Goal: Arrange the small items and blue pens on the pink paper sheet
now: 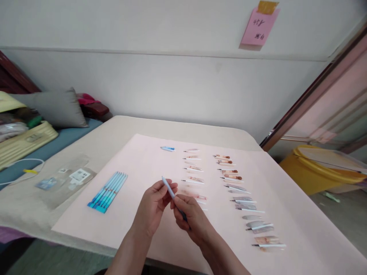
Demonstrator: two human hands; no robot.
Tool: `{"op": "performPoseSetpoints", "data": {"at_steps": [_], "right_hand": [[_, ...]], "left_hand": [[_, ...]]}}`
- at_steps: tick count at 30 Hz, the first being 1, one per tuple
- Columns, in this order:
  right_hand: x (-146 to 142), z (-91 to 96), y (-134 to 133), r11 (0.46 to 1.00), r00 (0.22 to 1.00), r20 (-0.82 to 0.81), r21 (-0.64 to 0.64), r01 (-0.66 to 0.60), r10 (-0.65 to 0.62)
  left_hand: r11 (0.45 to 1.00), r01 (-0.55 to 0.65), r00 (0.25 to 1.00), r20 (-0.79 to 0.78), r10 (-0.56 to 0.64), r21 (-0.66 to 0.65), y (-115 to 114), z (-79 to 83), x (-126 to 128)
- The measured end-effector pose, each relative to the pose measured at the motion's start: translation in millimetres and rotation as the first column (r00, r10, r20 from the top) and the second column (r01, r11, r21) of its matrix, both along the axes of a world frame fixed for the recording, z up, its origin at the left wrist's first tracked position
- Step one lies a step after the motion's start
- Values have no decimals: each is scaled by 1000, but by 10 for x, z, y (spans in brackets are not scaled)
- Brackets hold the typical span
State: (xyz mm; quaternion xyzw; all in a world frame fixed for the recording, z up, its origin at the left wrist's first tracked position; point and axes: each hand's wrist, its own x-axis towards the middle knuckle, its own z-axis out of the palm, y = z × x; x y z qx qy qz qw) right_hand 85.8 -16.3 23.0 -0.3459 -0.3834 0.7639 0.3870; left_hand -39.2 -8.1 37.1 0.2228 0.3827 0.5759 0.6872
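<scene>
Both hands meet over the middle of a pink sheet [137, 168] on the table. My left hand [153, 206] and my right hand [190, 217] pinch one slim light-blue pen [169, 189] between them. The pen slants up to the left, its tip poking above the left fingers. To the left lies a tight row of several blue pens [108, 191]. A single blue pen cap [168, 148] rests farther back. Two columns of small pen parts and refills [241, 191] lie to the right of the hands.
Clear plastic packaging [67, 179] lies on the beige table cover [120, 126] left of the sheet. A grey pillow [56, 109] and a yellow case [25, 141] sit on a bed at far left. A yellow bin [315, 168] stands at right. A pink note [259, 28] hangs on the wall.
</scene>
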Motion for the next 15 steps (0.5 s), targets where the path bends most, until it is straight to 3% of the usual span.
{"op": "performPoseSetpoints", "data": {"at_steps": [9,12,15], "right_hand": [[-27,-52,-18,970,905,410,241,15,-116],[-33,-65,-14,970,894,433,242,6,-113],[-21,-40,-2,981,923,382,192,-26,-50]], "left_hand": [[992,-124,979,-166,119,-16,2,-35,-10],[992,-128,977,-172,123,-20,-4,-23,-11],[998,-51,995,-86,48,-37,-14,0,-3]]}}
